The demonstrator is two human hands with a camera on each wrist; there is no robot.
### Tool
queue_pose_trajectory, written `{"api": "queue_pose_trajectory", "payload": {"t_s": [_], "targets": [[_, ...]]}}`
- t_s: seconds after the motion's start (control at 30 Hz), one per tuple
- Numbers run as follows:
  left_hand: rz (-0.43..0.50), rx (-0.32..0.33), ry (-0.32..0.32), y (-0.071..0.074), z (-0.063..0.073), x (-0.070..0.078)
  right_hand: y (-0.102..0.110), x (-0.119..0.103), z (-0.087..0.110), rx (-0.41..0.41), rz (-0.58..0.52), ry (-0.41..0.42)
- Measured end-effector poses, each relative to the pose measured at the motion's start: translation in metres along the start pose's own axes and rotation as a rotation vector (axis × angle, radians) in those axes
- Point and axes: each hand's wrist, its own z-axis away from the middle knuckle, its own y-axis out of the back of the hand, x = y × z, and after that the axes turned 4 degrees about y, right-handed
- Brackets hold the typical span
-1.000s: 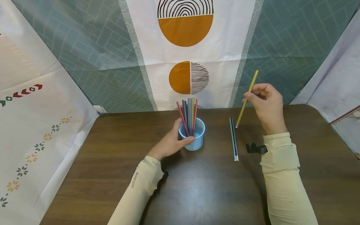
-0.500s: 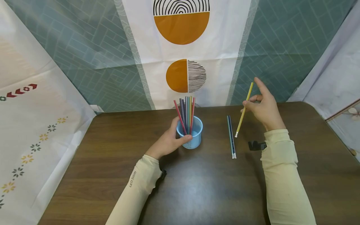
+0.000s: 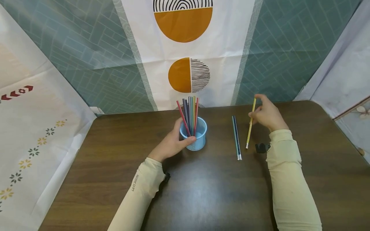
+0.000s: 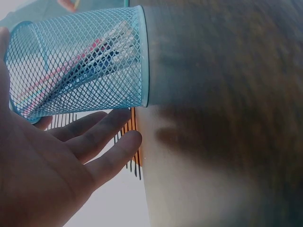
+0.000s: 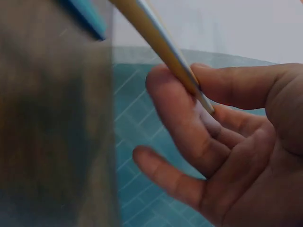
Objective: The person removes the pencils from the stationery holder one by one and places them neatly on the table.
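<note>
A light-blue mesh pencil cup (image 3: pixel 200 140) stands on the table with several coloured pencils (image 3: pixel 190 112) upright in it, leaning left and right. My left hand (image 3: pixel 170 145) holds the cup from its left side, thumb at the near rim; the left wrist view shows three fingers (image 4: pixel 97 137) along the mesh wall (image 4: pixel 80 61). To the right, my right hand (image 3: pixel 269 115) pinches a yellow pencil (image 3: pixel 250 133) between thumb and fingers, its eraser end pointing down toward the table. Two dark pencils (image 3: pixel 236 138), one teal-sided, lie side by side between the cup and the yellow pencil.
The brown wooden table (image 3: pixel 202 199) has its back edge against a patterned hanging cloth (image 3: pixel 225 77). White printed cloth (image 3: pixel 57 154) hangs at the left. A black wrist mount (image 3: pixel 261 148) juts from the right sleeve.
My right hand has come down with the yellow pencil, its eraser end nearer the table; the index finger straightened, then bent toward the pencil's top. My left hand stays on the cup.
</note>
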Motion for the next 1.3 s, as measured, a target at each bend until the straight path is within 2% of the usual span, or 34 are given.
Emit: {"api": "queue_pose_trajectory", "payload": {"t_s": [0.13,0.23,0.47,0.73,1.0,1.3], "targets": [[0.002,0.011,0.000,0.001,0.001,0.000,-0.006,0.010,-0.007,-0.070,0.135,-0.031],[0.002,0.017,-0.004,0.001,0.001,-0.001,-0.014,0.016,-0.011,-0.107,0.193,-0.044],[-0.004,0.015,-0.011,-0.001,-0.001,0.000,-0.021,0.028,-0.017,-0.128,0.263,-0.019],[0.008,0.012,-0.020,-0.001,-0.001,0.000,-0.023,0.024,-0.020,-0.172,0.335,-0.045],[0.007,0.010,-0.028,0.000,0.000,0.000,-0.027,0.026,-0.023,-0.180,0.359,-0.036],[0.002,-0.001,-0.016,0.001,-0.002,0.001,-0.027,0.028,-0.024,-0.214,0.309,-0.031]]}}
